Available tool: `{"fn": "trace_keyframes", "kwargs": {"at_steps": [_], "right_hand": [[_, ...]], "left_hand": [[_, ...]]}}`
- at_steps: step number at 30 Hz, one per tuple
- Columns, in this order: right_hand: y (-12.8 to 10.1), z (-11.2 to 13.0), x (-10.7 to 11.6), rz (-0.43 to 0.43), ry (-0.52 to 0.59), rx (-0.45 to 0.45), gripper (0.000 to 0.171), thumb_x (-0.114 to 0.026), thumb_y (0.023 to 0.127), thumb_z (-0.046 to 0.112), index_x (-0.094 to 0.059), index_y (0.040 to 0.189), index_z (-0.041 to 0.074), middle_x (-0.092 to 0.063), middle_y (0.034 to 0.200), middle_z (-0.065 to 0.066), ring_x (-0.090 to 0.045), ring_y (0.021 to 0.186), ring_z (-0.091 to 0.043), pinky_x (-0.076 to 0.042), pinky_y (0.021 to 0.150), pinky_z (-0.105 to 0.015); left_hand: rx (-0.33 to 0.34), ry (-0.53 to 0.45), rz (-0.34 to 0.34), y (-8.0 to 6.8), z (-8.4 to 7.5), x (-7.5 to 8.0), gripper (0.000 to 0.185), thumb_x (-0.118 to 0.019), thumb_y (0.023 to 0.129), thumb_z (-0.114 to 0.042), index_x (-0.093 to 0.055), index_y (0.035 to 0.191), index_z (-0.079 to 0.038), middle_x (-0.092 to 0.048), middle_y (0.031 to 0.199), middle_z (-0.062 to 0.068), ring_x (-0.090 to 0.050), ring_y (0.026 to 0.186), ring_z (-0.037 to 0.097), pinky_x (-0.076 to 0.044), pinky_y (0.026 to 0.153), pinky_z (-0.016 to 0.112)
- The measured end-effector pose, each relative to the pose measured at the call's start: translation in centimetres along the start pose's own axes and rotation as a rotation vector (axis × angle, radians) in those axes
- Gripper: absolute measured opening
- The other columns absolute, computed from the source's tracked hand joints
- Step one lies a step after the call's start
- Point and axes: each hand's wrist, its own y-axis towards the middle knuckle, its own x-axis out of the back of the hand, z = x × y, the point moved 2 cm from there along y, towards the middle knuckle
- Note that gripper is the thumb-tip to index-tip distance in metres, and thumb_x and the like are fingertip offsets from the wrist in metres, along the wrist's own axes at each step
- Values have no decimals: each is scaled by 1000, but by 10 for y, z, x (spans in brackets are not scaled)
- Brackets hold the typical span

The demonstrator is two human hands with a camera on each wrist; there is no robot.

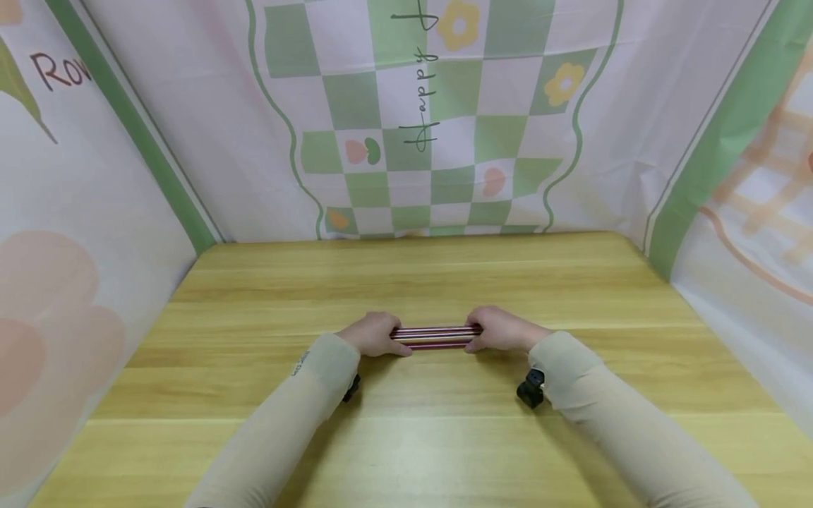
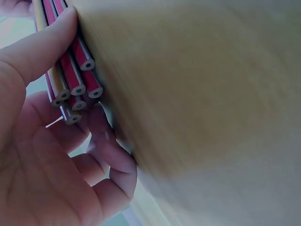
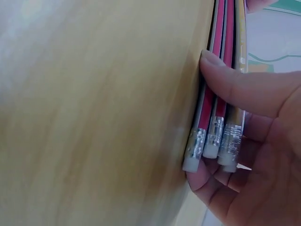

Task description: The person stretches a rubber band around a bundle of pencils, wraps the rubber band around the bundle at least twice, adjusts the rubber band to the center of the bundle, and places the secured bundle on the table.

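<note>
A bundle of several red and yellow striped pencils (image 1: 435, 337) lies across the middle of the wooden table (image 1: 419, 275). My left hand (image 1: 375, 334) grips its left end, where the blunt unsharpened tips (image 2: 75, 89) show between thumb and curled fingers. My right hand (image 1: 502, 329) grips the right end, where metal ferrules and white erasers (image 3: 212, 146) stick out past the thumb (image 3: 244, 92). The bundle (image 3: 225, 52) rests against the tabletop in both wrist views.
Patterned cloth walls, green and white checks at the back (image 1: 432, 120), close in the table on three sides. Beige sleeves (image 1: 286, 416) cover both forearms, and a black wrist mount (image 1: 531, 388) sits under the right one.
</note>
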Motion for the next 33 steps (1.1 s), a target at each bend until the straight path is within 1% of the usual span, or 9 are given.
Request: {"fn": "trace_keyframes", "kwargs": {"at_steps": [2,4,9,13,20,24,28,30,33], "right_hand": [[0,-1,0,10,-9,-8,23,-77,86,20,-67,97,2,-62,87,-4,-51,77,-16,-43,71,-32],[0,-1,0,24,-25,-9,22,-76,87,21,-66,95,4,-60,84,-3,-49,74,-15,-41,68,-30],[0,1,0,64,-75,-4,23,-73,90,25,-65,96,4,-59,87,-3,-49,77,-15,-41,70,-30],[0,4,2,85,-118,11,22,-72,91,25,-63,93,5,-56,86,-3,-47,76,-16,-39,69,-30],[-1,6,3,95,-120,28,21,-70,93,24,-60,87,6,-53,83,-3,-44,73,-15,-37,66,-27],[-2,5,4,93,-110,32,23,-69,94,25,-57,83,8,-51,81,-2,-42,72,-14,-35,64,-27],[-2,5,6,99,-84,25,22,-68,94,26,-59,85,9,-53,80,0,-44,70,-13,-36,64,-27],[-3,5,8,95,-54,17,20,-68,94,26,-61,88,8,-56,79,0,-46,69,-13,-38,64,-28],[-5,6,12,77,-8,20,18,-70,93,25,-64,93,8,-59,80,1,-48,69,-13,-40,64,-28]], "left_hand": [[-8,14,5,0,-1,0,29,-73,90,-34,-58,86,-10,-50,75,-2,-43,71,13,-36,64,27],[-8,28,16,0,-1,0,28,-72,91,-34,-58,85,-11,-50,75,-3,-43,71,13,-35,65,27],[-5,73,40,3,-1,0,28,-70,92,-36,-58,86,-12,-52,78,-3,-44,72,12,-36,65,27],[-8,97,56,3,-3,2,27,-69,93,-35,-59,87,-11,-55,79,-2,-46,71,12,-38,66,27],[-11,83,60,2,-5,3,25,-69,94,-33,-60,85,-11,-54,77,-2,-46,69,12,-38,64,27],[-38,74,56,3,-4,3,25,-66,96,-32,-58,83,-12,-51,74,-3,-43,68,11,-36,63,27],[-55,48,51,2,-4,5,24,-66,96,-30,-58,84,-12,-51,74,-3,-44,68,11,-36,64,26],[-49,3,52,1,-4,8,21,-67,96,-29,-59,86,-11,-55,76,-2,-48,68,11,-40,65,26],[-39,-100,65,-2,-4,11,17,-68,95,-25,-62,92,-10,-63,80,1,-58,68,13,-48,65,26]]}}
